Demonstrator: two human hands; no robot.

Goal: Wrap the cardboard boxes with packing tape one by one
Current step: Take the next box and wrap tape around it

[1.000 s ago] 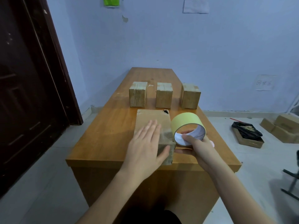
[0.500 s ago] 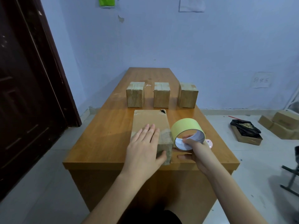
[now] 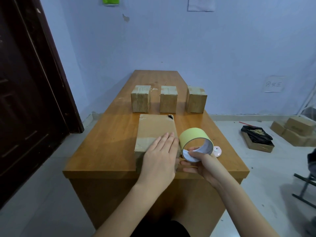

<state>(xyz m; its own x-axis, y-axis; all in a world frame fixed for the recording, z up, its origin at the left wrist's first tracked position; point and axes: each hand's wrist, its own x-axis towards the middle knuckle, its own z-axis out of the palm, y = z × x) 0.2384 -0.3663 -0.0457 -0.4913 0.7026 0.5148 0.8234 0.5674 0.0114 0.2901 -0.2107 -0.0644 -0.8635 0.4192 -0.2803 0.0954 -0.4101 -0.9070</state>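
Cardboard box, flat, matte, rectangular.

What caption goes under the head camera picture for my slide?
Left hand flat on a box, right hand holding tape, three boxes waiting behind.

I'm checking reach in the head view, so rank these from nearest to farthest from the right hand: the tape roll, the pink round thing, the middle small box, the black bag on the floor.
1. tape roll, held by the right hand
2. pink round thing, just right of the roll
3. middle small box, far row on the table
4. black bag, on the floor to the right
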